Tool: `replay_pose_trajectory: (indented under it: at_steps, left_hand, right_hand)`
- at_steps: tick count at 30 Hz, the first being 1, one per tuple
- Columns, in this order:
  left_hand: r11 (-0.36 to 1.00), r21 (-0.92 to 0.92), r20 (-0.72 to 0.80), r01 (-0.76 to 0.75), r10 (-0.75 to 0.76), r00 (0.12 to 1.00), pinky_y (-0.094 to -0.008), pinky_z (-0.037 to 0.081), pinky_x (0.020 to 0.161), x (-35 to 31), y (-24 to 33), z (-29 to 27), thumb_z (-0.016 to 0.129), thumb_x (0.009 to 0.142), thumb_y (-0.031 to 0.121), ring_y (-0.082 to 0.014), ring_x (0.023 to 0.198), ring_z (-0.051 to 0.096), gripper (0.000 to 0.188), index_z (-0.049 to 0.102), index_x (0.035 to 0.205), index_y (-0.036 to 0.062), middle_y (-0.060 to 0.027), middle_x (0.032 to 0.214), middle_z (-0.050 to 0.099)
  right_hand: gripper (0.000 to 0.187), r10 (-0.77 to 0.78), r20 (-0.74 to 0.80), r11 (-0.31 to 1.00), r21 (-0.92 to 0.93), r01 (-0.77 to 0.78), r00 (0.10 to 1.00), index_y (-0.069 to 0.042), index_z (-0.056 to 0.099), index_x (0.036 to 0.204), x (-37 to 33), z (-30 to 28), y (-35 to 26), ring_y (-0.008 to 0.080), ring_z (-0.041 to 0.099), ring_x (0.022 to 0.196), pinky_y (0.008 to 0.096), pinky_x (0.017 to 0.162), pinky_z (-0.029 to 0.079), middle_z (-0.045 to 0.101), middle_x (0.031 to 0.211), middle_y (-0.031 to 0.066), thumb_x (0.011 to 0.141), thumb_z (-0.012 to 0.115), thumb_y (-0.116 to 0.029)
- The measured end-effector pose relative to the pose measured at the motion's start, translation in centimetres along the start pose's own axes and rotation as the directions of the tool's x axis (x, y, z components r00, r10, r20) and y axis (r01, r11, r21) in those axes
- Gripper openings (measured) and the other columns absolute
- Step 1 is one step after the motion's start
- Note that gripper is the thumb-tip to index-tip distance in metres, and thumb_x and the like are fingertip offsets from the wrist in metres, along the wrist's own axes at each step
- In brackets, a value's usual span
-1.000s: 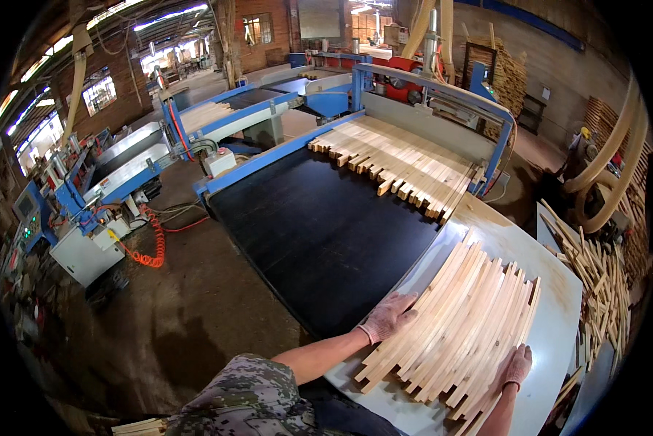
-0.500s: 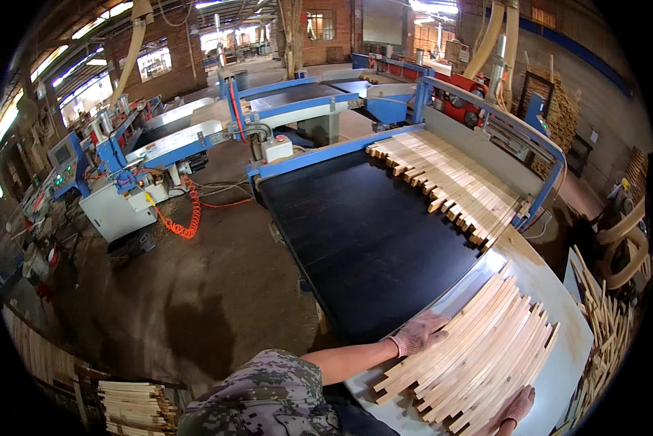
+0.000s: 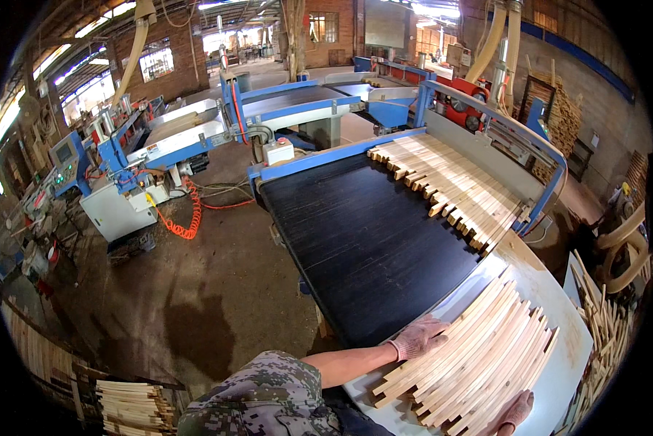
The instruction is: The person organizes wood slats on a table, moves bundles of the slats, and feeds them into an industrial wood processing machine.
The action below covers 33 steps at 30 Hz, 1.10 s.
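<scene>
A: How far along would you say you are?

B: Partway, I'd judge. One row of strips (image 3: pixel 450 174) already lies side by side on your black belt (image 3: pixel 348 240), at the blue frame (image 3: pixel 504 105). Your second batch of strips (image 3: pixel 472 349) is laid close together on the pale table (image 3: pixel 572 349), off the belt, its ends uneven.

A: And your hands?

B: Your gloved left hand (image 3: pixel 419 337) is mostly open, its fingers laid along the batch's left edge, not closed around anything. Your right hand (image 3: pixel 517 410) rests at the right edge, near the close end (whether it grips a strip, I can't tell).

A: What's around you?

B: Your table has a brownish stain toward its far end and loose strips (image 3: pixel 606 327) heaped beyond it. To your left there's brown floor (image 3: pixel 246 298), a coiled orange hose (image 3: pixel 195 214) and a screened control box (image 3: pixel 66 163); brick walls (image 3: pixel 181 43) stand behind.
</scene>
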<state>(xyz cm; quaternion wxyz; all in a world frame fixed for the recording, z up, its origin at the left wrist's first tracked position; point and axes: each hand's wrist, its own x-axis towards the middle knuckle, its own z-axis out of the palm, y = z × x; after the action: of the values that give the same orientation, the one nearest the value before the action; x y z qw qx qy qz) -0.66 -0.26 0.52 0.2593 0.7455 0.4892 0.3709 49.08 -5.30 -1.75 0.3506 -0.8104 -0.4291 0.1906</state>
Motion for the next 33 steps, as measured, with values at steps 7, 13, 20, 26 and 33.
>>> replay_pose_trajectory:
  at_steps: [7,13,20,26,33]
  left_hand:
    - [0.999,-0.033,-0.004,0.032,-0.032,0.999,-0.0456,0.036,0.121,0.0,-0.2,0.3,0.056,0.105,0.040,-0.0355,0.137,0.052,0.055,0.061,0.144,0.0004,-0.0211,0.139,0.065]
    - [0.999,-0.036,-0.031,0.001,-0.002,1.000,-0.0453,0.037,0.120,0.1,-0.3,0.6,0.057,0.104,0.038,-0.0359,0.135,0.054,0.054,0.062,0.143,0.0004,-0.0209,0.136,0.066]
    - [1.000,-0.002,-0.049,-0.022,0.022,0.999,-0.0452,0.040,0.118,0.0,-0.6,0.8,0.057,0.105,0.041,-0.0352,0.133,0.055,0.055,0.062,0.142,0.0003,-0.0203,0.135,0.066]
    - [1.000,-0.023,-0.023,-0.015,0.014,1.000,-0.0464,0.039,0.118,-0.1,-0.5,0.2,0.057,0.105,0.042,-0.0358,0.131,0.055,0.056,0.061,0.142,-0.0003,-0.0200,0.133,0.066]
    - [0.999,0.045,0.040,0.021,-0.023,0.999,-0.0464,0.032,0.125,0.1,0.2,-0.2,0.050,0.108,0.045,-0.0354,0.138,0.054,0.059,0.058,0.146,0.0002,-0.0191,0.143,0.064]
  right_hand:
    - [0.068,0.038,0.056,0.997,0.065,-0.042,0.998,0.006,0.050,0.153,1.2,0.2,1.8,0.0378,0.050,0.143,0.0450,0.119,0.038,0.052,0.157,0.0255,0.110,0.049,-0.046]
    - [0.066,-0.009,-0.063,0.958,0.286,0.027,0.998,0.010,0.050,0.151,5.3,1.7,6.7,0.0344,0.055,0.139,0.0398,0.119,0.040,0.056,0.153,0.0240,0.108,0.056,-0.040]
    - [0.066,-0.017,-0.082,0.943,0.330,0.043,0.996,0.012,0.051,0.150,7.6,2.3,9.5,0.0332,0.056,0.138,0.0373,0.119,0.041,0.058,0.152,0.0235,0.107,0.059,-0.038]
    - [0.065,0.010,-0.074,0.934,0.358,0.017,0.997,0.012,0.052,0.149,6.5,2.5,8.2,0.0347,0.056,0.138,0.0379,0.119,0.041,0.058,0.152,0.0251,0.107,0.059,-0.038]
    - [0.064,-0.007,-0.089,0.968,0.249,0.029,0.996,0.012,0.051,0.149,6.0,1.9,7.4,0.0362,0.057,0.137,0.0386,0.118,0.042,0.058,0.151,0.0257,0.107,0.058,-0.036]
